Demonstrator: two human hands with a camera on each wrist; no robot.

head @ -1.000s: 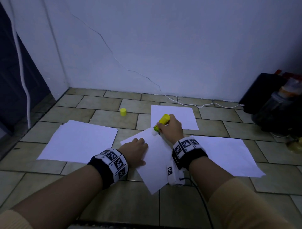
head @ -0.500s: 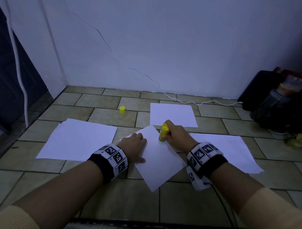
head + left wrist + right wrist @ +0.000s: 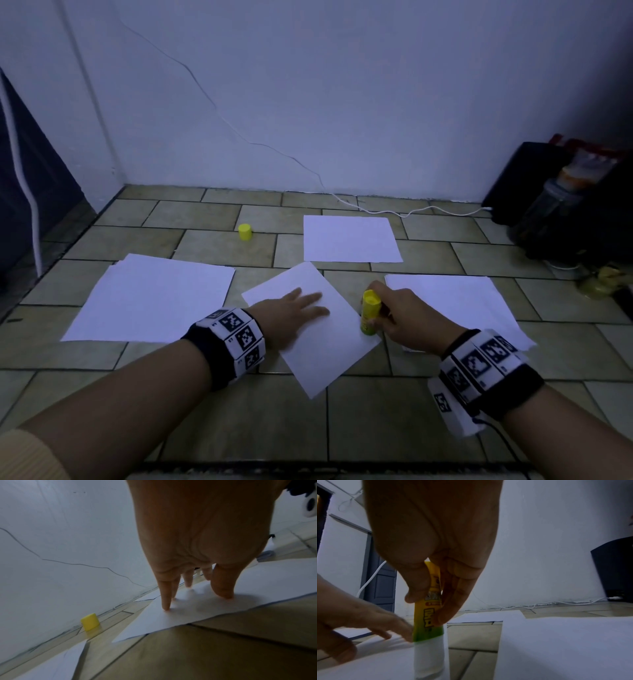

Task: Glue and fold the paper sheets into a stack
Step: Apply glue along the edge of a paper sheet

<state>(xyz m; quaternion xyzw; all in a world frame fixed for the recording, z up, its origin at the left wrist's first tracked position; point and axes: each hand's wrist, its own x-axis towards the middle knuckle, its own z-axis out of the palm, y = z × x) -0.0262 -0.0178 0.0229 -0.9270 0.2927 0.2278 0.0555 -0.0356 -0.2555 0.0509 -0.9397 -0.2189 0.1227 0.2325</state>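
The paper sheet, tilted on the floor tiles, looks thin and apt to slide, so pin it flat. The left hand presses it with straight fingers; the right hand grips the glue stick at its right edge.

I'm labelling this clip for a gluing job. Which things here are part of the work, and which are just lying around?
Part of the job:
- glue stick, gripped by the right hand
- tilted sheet, pressed flat by the left hand
- other paper sheets
- yellow cap, off the stick

Lying about:
- white cable along the wall
- dark clutter, far right
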